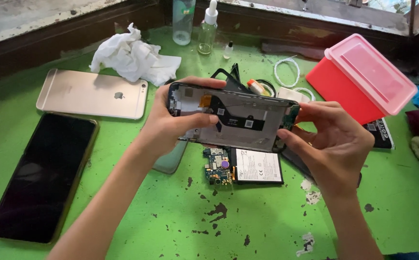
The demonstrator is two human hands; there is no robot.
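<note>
Opened phone frame [233, 118] is held above the bench [267, 226], left hand [173, 120] clamped on one end, right hand [334, 144] pinching the small board [290, 117] at the other. Looks light, thin, stiff but fragile w/ exposed flex; best held by edges.

Gold phone [93, 93] at ten o'clock, tissue [133, 54] beyond it; black phone [42, 175] at eight; pink box [363, 77] at two; bottles [196, 24] at twelve.

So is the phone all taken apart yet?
Mostly. A circuit board and battery already lie out on the green table. Both hands, left and right, hold the open phone frame; flat cables and a small board remain inside it.
</note>
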